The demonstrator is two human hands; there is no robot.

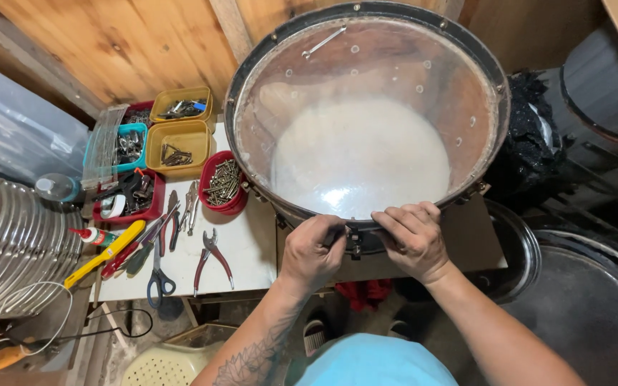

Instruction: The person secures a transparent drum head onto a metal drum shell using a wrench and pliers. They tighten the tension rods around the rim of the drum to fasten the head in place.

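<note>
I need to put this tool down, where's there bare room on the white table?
Bare white tabletop lies between the red-handled pliers and the drum, below the red screw tub. The left side is crowded: scissors, more hand tools, and yellow trays.
</note>
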